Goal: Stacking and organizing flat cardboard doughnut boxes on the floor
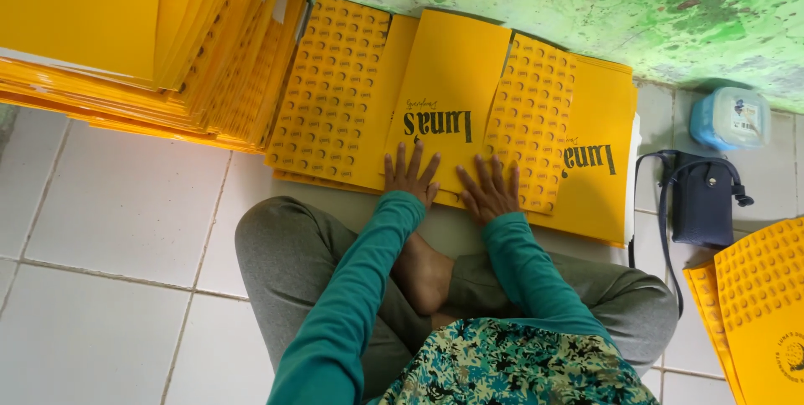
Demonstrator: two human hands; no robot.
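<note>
A person sits cross-legged on white floor tiles [109, 204]. Just beyond their knees lies a yellow printed card sheet [448, 95]. The left hand [410, 177] and right hand [488, 191] rest side by side on its near edge, fingers spread flat, gripping nothing, apparently pressing it down. Left of the sheet rises a yellow stack [126, 36]; right, a dark bag [702, 200] and, farther back, a blue tub [730, 118].

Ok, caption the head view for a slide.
Seated cross-legged on a tiled floor, both the left hand and right hand press flat on a yellow card sheet.
</note>
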